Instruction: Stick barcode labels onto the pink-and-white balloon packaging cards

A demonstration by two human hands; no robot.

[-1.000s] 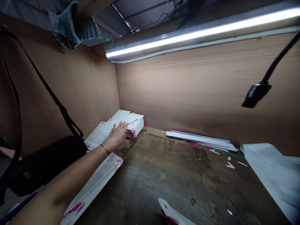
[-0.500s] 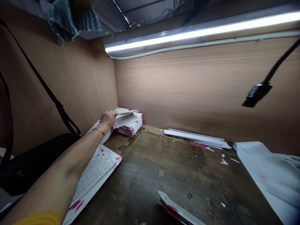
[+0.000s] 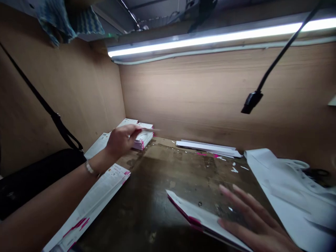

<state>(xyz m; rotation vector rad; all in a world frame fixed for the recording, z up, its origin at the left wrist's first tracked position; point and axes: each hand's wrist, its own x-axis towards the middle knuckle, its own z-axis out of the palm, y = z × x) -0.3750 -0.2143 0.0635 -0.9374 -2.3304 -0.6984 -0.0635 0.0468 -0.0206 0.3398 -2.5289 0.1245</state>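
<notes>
My left hand (image 3: 121, 140), with a bracelet at the wrist, pinches a thin piece of paper (image 3: 153, 130) seen nearly edge-on and blurred. Behind it, close to the back corner, stands a stack of folded printed leaflets (image 3: 141, 144) with pink edges. Under my left forearm lies a long pile of printed sheets (image 3: 97, 196) with pink marks. My right hand (image 3: 256, 224) is spread at the lower right, slightly blurred. Its thumb is at a white-and-pink folded printed sheet (image 3: 193, 212) at the front; whether it touches is hard to see.
White paper strips (image 3: 210, 148) lie along the wooden back wall (image 3: 199, 94), with small scraps (image 3: 234, 170) near them. A large white sheet (image 3: 278, 189) covers the right side, scissors (image 3: 319, 172) behind it. A black cable (image 3: 253, 100) hangs at right; a black bag (image 3: 44, 175) sits left.
My left hand has lifted the piece of paper off the leaflet stack and drawn it nearer. My right hand has come into view at the lower right. The view has shifted slightly.
</notes>
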